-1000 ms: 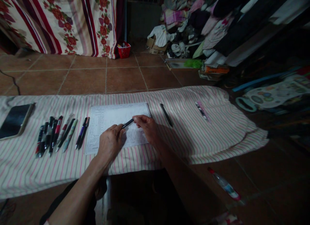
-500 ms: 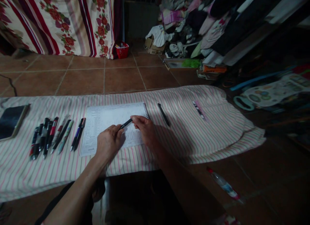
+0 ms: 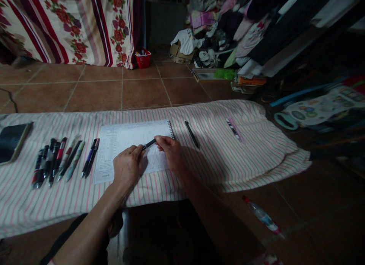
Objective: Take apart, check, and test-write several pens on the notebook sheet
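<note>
A dark pen (image 3: 149, 143) is held between my two hands above a spiral-bound notepad (image 3: 134, 134) with a printed and scribbled page. Closed fingers of my left hand (image 3: 128, 162) grip its lower left end. At the upper right end, my right hand (image 3: 169, 148) pinches it between thumb and fingers. Just right of the notepad lies another black pen (image 3: 192, 135). On the left, two pens (image 3: 90, 158) rest side by side close to the page, and beyond them is a cluster of several pens (image 3: 55, 160).
A striped cloth (image 3: 222, 158) covers the table. At its left end lies a phone (image 3: 13, 143), and a pink-and-black strip (image 3: 234, 130) lies toward the right. On the tiled floor are a plastic bottle (image 3: 264, 217), a red basket (image 3: 143, 59) and piled clothes (image 3: 219, 29).
Both hands keep their hold on the pen with almost no movement. The whole view has shifted very slightly.
</note>
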`<state>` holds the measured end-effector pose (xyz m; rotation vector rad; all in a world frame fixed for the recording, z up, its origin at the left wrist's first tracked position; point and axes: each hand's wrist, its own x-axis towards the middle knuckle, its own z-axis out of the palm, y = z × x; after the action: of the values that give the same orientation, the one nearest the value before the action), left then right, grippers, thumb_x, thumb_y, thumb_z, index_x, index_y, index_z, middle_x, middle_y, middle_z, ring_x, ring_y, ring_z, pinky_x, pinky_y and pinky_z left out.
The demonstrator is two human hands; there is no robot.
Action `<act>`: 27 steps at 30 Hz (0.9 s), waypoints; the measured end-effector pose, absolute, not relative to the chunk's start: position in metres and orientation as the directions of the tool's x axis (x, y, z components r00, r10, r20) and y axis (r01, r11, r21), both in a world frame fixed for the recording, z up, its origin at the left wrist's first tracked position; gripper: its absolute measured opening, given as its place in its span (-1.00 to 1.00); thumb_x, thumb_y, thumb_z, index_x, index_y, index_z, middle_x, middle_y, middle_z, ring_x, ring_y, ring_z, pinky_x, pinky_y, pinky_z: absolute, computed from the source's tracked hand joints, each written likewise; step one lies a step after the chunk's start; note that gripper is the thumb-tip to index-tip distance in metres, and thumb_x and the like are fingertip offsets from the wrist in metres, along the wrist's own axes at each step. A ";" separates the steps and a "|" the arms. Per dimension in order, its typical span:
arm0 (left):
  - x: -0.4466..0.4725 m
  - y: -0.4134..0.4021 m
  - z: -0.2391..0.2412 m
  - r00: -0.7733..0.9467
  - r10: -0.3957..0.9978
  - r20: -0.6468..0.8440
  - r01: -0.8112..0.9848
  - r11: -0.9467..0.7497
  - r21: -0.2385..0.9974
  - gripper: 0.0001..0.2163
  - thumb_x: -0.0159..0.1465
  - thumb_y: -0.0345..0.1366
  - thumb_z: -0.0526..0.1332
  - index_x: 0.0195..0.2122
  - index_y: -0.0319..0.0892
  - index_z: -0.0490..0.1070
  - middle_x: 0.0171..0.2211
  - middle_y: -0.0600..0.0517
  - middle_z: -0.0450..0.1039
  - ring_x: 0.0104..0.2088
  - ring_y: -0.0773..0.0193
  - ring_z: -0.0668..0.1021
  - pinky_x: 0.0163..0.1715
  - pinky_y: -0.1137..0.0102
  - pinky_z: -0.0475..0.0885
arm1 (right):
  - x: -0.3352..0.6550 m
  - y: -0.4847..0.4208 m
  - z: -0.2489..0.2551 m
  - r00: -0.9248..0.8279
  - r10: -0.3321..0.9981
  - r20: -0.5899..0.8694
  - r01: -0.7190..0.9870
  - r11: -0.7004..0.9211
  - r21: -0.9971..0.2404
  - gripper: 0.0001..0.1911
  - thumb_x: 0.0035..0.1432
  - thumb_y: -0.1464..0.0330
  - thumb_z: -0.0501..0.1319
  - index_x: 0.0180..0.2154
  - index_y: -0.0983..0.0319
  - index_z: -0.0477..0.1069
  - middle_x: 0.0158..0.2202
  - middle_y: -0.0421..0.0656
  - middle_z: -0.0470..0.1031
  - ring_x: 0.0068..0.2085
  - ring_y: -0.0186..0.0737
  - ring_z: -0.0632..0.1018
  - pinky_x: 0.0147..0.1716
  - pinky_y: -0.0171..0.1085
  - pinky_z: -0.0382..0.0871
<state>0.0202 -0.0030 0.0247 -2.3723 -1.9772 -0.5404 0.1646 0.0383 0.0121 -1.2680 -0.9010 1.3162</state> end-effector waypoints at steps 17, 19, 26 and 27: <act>0.023 -0.007 0.027 0.159 0.943 0.291 0.964 -0.212 0.160 -0.70 0.33 -0.27 -0.03 -0.15 -0.22 0.48 -0.43 -0.01 0.52 -0.44 0.21 0.52 -0.51 0.38 0.25 | 0.164 0.037 0.012 0.104 0.976 -0.191 -0.176 -0.171 -0.969 -0.71 -0.12 0.14 0.30 -0.52 0.25 0.47 -0.61 -0.28 0.32 -0.56 -0.42 0.28 -0.53 -0.36 0.20; 0.025 -0.007 0.027 0.139 0.957 0.256 0.962 -0.191 0.194 -0.70 0.33 -0.26 -0.02 -0.14 -0.22 0.48 -0.42 -0.02 0.52 -0.43 0.21 0.53 -0.51 0.38 0.25 | 0.165 0.036 0.014 0.104 0.975 -0.199 -0.182 -0.178 -0.967 -0.70 -0.12 0.13 0.30 -0.53 0.25 0.45 -0.61 -0.28 0.33 -0.56 -0.43 0.29 -0.53 -0.36 0.21; 0.030 -0.004 0.029 0.025 0.998 0.056 0.877 -0.048 0.479 -0.71 0.29 -0.23 0.01 -0.16 -0.19 0.49 -0.33 -0.04 0.54 -0.33 0.16 0.57 -0.40 0.37 0.34 | 0.165 0.035 0.014 0.036 0.982 -0.187 -0.142 -0.180 -0.973 -0.68 -0.08 0.15 0.30 -0.33 0.24 0.47 -0.47 -0.22 0.46 -0.47 -0.39 0.44 -0.48 -0.39 0.31; 0.029 -0.004 0.029 0.029 0.999 0.026 0.852 -0.039 0.522 -0.71 0.29 -0.21 0.02 -0.17 -0.18 0.49 -0.34 -0.04 0.54 -0.33 0.16 0.56 -0.39 0.36 0.35 | 0.165 0.035 0.013 0.028 0.979 -0.204 -0.149 -0.198 -0.969 -0.67 -0.10 0.15 0.31 -0.33 0.24 0.45 -0.44 -0.21 0.49 -0.45 -0.38 0.47 -0.48 -0.39 0.32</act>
<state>0.0294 -0.0040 0.0293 -2.4788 -2.3894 -0.7078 0.1645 0.0355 0.0134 -1.2639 -0.9654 1.3886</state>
